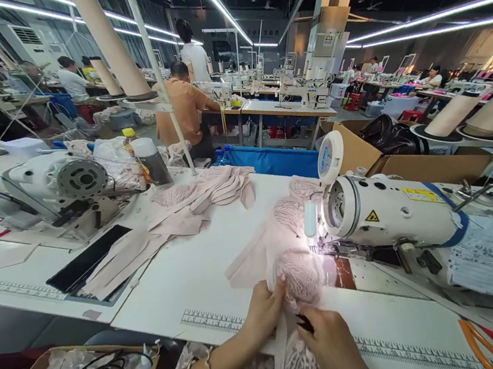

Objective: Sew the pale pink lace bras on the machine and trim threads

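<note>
Rows of lit workstations (256,89) spread beyond a white desk (189,267), where a sewing machine (386,211) shines its lamp. Pale lace fabric (301,274) lies just left of that machine's needle end, on its near side. Beside it, the left hand (264,310) has its grip pinched on the fabric's edge; the right hand (333,338) has its grip around a small dark tool (305,323), probably snips. Trimming or tidying that edge seems in hand; the next move likely calls for steady tension and blades clear of the lace.

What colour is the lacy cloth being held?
The cloth is pale pink; the head view shows it best.
</note>
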